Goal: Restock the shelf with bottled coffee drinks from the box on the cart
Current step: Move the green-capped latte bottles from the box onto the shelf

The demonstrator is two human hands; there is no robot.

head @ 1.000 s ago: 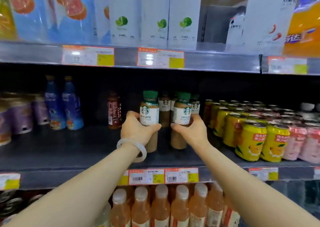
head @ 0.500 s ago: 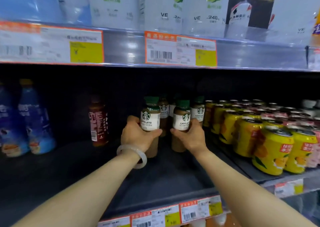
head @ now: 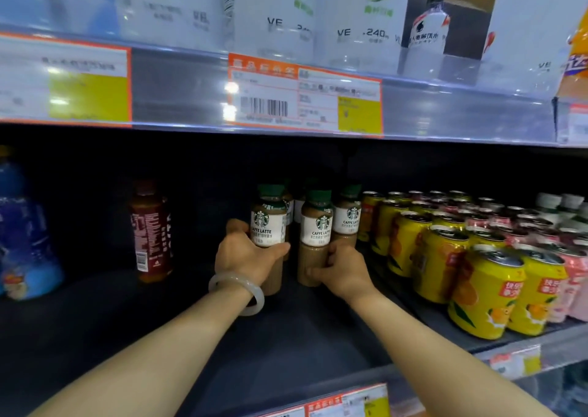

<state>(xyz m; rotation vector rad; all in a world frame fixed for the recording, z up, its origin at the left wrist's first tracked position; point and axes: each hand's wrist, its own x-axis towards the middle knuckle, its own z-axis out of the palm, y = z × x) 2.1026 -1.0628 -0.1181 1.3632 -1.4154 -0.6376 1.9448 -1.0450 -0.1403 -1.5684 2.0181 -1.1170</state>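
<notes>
Two green-capped latte bottles with white labels stand upright, side by side, on the dark shelf [head: 222, 346]. My left hand [head: 245, 254], with a pale bangle on its wrist, wraps the left coffee bottle [head: 267, 222]. My right hand [head: 343, 270] grips the lower part of the right coffee bottle [head: 316, 225]. More bottles of the same kind [head: 348, 213] stand close behind them. The box and the cart are out of view.
Rows of yellow cans [head: 477, 289] and pink cans [head: 576, 276] fill the shelf to the right. A dark brown bottle [head: 152, 232] and blue bottles [head: 25, 241] stand at the left. The upper shelf edge [head: 305, 98] with price tags hangs overhead.
Both hands have pushed the two bottles deeper onto the shelf, toward the bottles behind. My right hand now grips lower on its bottle. The view has come closer to the shelf.
</notes>
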